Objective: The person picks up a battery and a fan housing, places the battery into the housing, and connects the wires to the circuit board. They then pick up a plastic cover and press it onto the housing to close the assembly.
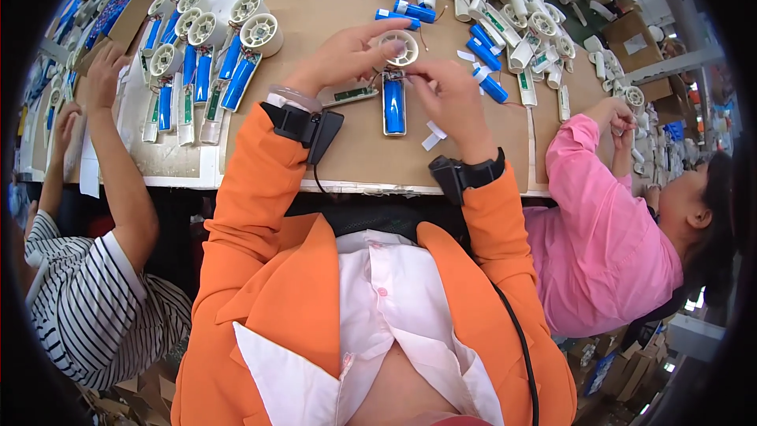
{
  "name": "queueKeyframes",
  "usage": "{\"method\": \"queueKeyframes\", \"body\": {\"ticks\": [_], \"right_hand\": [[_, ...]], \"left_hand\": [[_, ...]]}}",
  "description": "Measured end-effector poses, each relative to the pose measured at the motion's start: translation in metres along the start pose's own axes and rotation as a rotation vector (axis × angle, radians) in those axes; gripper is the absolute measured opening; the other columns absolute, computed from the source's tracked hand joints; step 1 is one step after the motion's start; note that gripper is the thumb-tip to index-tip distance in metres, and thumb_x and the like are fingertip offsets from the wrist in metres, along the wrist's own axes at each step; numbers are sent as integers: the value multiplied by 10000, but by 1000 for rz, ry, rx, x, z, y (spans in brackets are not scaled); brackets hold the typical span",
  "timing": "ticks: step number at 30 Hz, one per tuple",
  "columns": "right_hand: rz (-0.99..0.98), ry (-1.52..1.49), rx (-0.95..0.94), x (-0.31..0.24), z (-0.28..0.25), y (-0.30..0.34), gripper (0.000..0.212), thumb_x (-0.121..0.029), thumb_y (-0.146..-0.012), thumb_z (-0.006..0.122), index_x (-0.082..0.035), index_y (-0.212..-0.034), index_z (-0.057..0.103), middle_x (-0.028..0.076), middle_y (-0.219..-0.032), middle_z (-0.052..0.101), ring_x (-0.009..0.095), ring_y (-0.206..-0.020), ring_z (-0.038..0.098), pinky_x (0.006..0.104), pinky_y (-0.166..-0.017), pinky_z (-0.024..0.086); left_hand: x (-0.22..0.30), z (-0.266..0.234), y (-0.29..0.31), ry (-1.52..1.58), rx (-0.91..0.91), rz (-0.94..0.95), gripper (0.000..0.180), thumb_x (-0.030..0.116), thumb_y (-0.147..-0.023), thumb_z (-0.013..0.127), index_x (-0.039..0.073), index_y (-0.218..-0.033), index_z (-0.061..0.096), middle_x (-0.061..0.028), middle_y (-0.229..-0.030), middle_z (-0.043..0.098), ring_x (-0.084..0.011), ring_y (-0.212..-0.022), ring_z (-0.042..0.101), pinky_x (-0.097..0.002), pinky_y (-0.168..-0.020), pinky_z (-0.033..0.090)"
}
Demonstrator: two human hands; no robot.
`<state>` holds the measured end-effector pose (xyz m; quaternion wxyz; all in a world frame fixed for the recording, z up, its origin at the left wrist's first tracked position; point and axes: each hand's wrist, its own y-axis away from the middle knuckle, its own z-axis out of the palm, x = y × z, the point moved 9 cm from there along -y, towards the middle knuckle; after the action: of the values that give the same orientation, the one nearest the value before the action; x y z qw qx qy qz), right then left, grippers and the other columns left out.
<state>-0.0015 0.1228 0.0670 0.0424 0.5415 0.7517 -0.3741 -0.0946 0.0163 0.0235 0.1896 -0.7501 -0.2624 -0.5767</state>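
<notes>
A white plastic housing with a round, spoked head (400,46) lies before me on the brown board. A blue cylindrical battery (393,107) rests in its straight handle shell, pointing toward me. My left hand (347,57) grips the round head from the left, thumb on its rim and index finger stretched over the far side. At the joint between head and battery, where thin wires show, my right hand (451,88) is closed in a pinch. A thin wire seems to be between those fingertips; its end is hidden. Beside my left wrist lies a shell half with a green circuit board (353,95).
Several housings with blue batteries (203,71) stand at the left. Loose blue batteries (414,9) and a heap of white shells (512,8) lie at the far right. White paper strips (433,136) are near my right hand. Co-workers in stripes (98,300) and pink (599,221) sit either side.
</notes>
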Motion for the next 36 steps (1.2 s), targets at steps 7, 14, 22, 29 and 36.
{"method": "queueKeyframes", "body": {"ticks": [7,14,22,29,36], "right_hand": [[695,-810,-295,67,28,28,214,-105,-901,628,-31,-1090,698,36,-884,712,47,-696,579,177,-540,402],[843,-1214,-368,60,39,32,217,-129,-926,611,-1,-1079,694,40,-893,710,29,-673,558,141,-510,362],[836,-1065,-314,67,39,35,226,-171,-930,647,-17,-1094,670,42,-918,715,16,-674,555,136,-510,357],[800,-992,-418,57,36,34,261,-137,-895,695,-37,-1132,656,22,-938,718,3,-679,560,144,-521,362],[682,-616,-454,69,30,35,208,-146,-887,704,-24,-1054,696,24,-921,720,54,-692,594,201,-587,447]], "left_hand": [[12,8,-6,-96,15,364,427,223,-900,692,124,-1298,575,-32,-1253,572,-106,-841,573,-244,-691,489],[14,14,1,-189,11,356,446,153,-825,760,112,-1234,588,-29,-1265,555,-129,-929,591,-261,-759,509],[11,14,-2,-186,17,327,483,94,-789,781,124,-1232,592,-22,-1255,558,-128,-920,588,-255,-761,505],[10,14,-3,-151,4,299,481,48,-788,771,125,-1228,594,-15,-1225,559,-121,-896,581,-239,-737,499],[8,16,-4,-167,-17,310,517,31,-805,753,142,-1279,579,-19,-1199,541,-90,-829,560,-230,-708,488]]}}
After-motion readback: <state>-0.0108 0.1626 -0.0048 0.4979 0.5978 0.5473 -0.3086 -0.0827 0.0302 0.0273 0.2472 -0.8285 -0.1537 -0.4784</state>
